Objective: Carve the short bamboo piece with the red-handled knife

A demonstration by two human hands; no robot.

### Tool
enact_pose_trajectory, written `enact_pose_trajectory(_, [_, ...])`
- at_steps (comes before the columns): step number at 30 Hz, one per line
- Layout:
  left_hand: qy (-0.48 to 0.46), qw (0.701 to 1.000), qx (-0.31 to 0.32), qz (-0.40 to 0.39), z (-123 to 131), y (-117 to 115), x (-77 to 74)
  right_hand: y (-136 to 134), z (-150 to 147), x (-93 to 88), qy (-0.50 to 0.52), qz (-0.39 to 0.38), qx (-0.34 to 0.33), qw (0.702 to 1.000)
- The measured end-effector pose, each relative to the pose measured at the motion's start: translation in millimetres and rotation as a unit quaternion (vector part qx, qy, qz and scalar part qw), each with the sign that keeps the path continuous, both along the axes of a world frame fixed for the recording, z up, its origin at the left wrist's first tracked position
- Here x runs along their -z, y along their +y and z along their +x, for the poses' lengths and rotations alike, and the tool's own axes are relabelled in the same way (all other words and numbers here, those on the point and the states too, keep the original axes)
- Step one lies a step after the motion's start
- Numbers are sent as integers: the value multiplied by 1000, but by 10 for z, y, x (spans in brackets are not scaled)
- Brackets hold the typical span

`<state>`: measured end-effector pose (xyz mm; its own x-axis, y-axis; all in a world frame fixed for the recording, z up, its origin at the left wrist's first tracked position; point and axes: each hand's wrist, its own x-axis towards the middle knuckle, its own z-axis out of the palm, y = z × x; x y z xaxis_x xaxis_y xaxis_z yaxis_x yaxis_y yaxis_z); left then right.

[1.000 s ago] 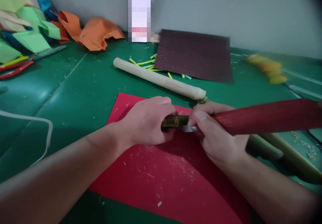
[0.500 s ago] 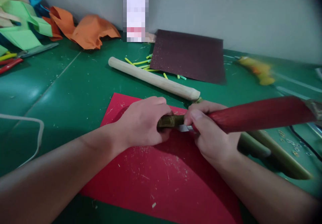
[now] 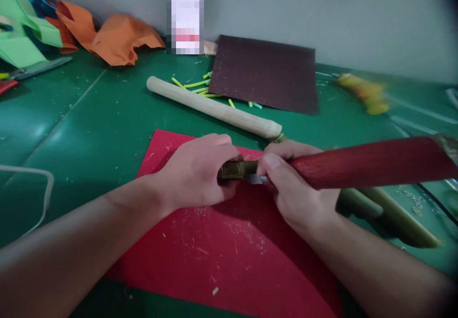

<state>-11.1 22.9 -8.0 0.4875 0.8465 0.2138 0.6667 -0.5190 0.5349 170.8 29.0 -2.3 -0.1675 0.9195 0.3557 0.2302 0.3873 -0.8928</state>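
Two bare hands [image 3: 195, 170] meet over a red sheet [image 3: 214, 246] that lies on a green desk [image 3: 107, 117]. The left hand's grip is closed around a short, dark bamboo piece [image 3: 232, 170], whose exposed part lies between the two hands, above the sheet. The right hand [image 3: 300, 189] has its grip wrapped around a knife [image 3: 372, 163]; the thick red handle slants out to the right, and the short metal blade [image 3: 255, 179] points left, just beneath the bamboo. Whether its edge touches the bamboo, I cannot tell. The right fingers also sit against the end of the bamboo, with the thumb pressed along the top.

Pale shavings [image 3: 214, 291] are scattered over the red sheet. Beyond the hands, a peeled, whitish stick [image 3: 214, 107] lies slantwise, and behind it a dark brown sheet [image 3: 265, 75] partly covers some yellow and green straws [image 3: 196, 84]. Crumpled orange cloth [image 3: 114, 36] lies at the back left, near light green cloth [image 3: 21, 17]. On the right are a blurred yellow tool [image 3: 361, 94], small rings [image 3: 411, 196] and thicker green bamboo lengths [image 3: 404, 220], partly hidden by the right arm.
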Motion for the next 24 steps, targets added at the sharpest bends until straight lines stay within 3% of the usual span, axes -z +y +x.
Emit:
enact_pose_trajectory(7, [2, 1000, -4, -29, 0, -4, -23, 4, -43, 14, 77, -20, 58, 995])
enact_pose_trajectory(14, [-6, 1000, 5, -6, -11, -7, -5, 6, -23, -12, 19, -18, 12, 1000])
enact_pose_trajectory(20, [9, 1000, 1, -29, 3, -1, -36, 8, -39, 16, 77, -31, 59, 995])
enact_pose_trajectory(24, [1, 1000, 1, -21, 6, 3, -35, 19, -28, -19, 40, -18, 30, 999])
